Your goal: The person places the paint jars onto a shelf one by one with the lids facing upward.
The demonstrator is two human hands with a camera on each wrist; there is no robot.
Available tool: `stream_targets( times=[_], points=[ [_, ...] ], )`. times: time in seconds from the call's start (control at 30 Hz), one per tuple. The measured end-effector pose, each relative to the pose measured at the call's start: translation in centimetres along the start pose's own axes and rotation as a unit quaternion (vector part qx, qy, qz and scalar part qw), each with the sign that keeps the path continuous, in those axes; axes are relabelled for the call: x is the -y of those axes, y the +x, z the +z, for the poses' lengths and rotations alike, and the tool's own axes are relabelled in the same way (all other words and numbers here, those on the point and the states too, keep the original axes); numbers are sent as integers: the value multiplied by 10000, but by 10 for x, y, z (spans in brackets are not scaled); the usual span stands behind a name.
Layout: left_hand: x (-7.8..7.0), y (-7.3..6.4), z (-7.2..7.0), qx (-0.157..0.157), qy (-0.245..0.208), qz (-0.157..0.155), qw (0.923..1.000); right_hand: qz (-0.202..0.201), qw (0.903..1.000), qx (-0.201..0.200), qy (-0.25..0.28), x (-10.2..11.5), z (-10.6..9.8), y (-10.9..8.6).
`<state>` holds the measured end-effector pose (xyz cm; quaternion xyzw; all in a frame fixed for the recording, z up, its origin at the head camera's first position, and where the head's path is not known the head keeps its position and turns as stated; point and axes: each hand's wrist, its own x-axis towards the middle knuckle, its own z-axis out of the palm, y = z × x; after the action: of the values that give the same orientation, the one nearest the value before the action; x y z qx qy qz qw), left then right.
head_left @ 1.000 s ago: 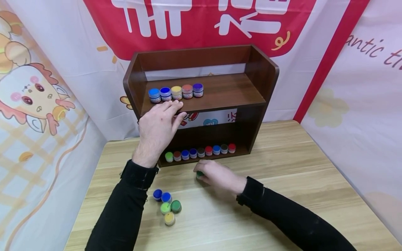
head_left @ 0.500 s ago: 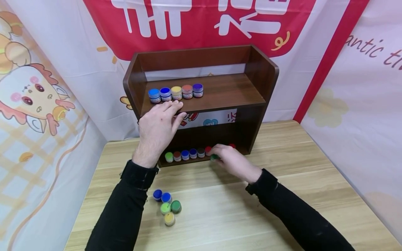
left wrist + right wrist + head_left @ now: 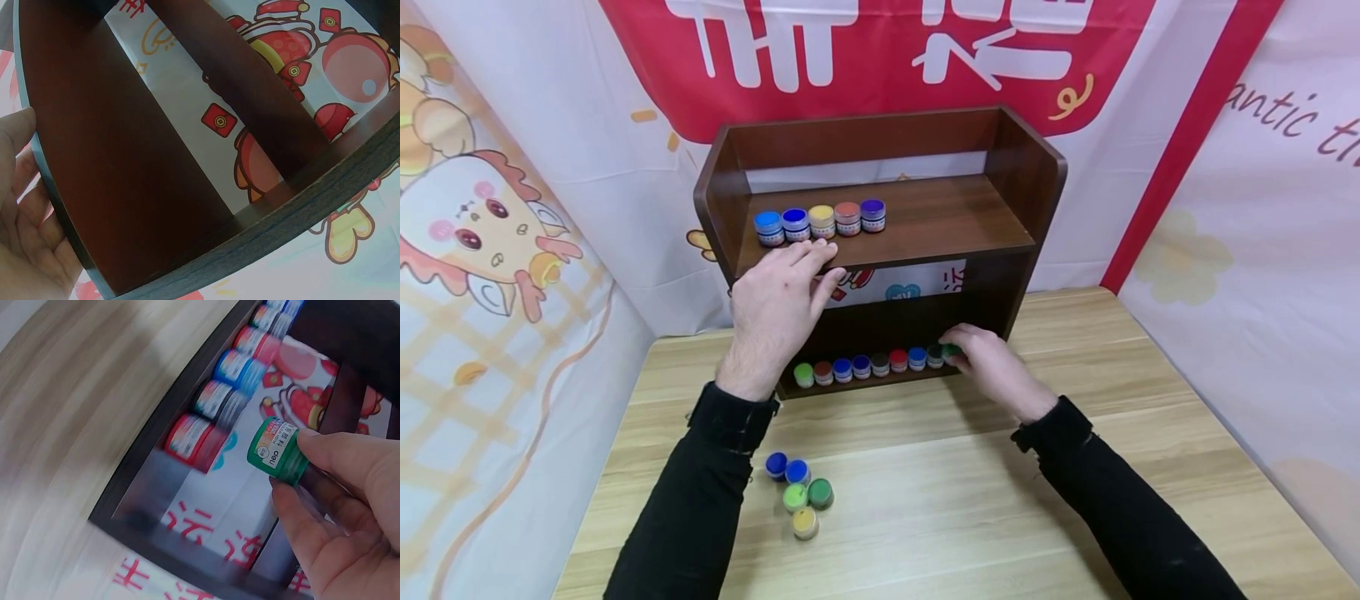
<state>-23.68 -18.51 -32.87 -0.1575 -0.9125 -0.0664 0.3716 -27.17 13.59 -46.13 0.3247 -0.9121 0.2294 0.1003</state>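
My right hand [image 3: 992,367] pinches a small green-lidded paint jar [image 3: 278,450] between thumb and fingers, at the right end of the lower row on a dark brown wooden shelf [image 3: 940,221]. In the right wrist view the jar hangs tilted beside a red paint jar [image 3: 195,442] and a black one [image 3: 219,403]. My left hand [image 3: 782,304] grips the upper board's front edge near its left end, fingers over the top and thumb at the edge [image 3: 31,119]. Just behind those fingers, several jars stand in a row, a yellow-lidded one [image 3: 822,222] among them.
On the wooden table [image 3: 925,517], in front of the shelf, stands a loose cluster of jars, with blue [image 3: 797,472], green [image 3: 821,493] and yellow [image 3: 805,523] lids. Printed cloth [image 3: 625,192] hangs behind and to both sides.
My right hand has carried the green paint jar from the tabletop up and rightward, past the front of the lower row to its right end. The left hand has stayed in place.
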Motion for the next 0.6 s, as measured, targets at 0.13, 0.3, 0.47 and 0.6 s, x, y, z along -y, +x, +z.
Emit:
stream_targets(
  times=[0.13,0.3,0.47,0.6],
  points=[
    [0,0,0,-3,-5,9,10000,79,9999,-119,-97,-12,-1,-4],
    [0,0,-1,9,1,7,10000,189,9986,-216,-455,-21,-2,-8],
    [0,1,-1,23,2,-13,10000,49,9957,-406,-835,-28,-1,-10],
    [0,1,0,26,1,-15,10000,-40,9939,-513,-976,-32,4,-12]
  ],
)
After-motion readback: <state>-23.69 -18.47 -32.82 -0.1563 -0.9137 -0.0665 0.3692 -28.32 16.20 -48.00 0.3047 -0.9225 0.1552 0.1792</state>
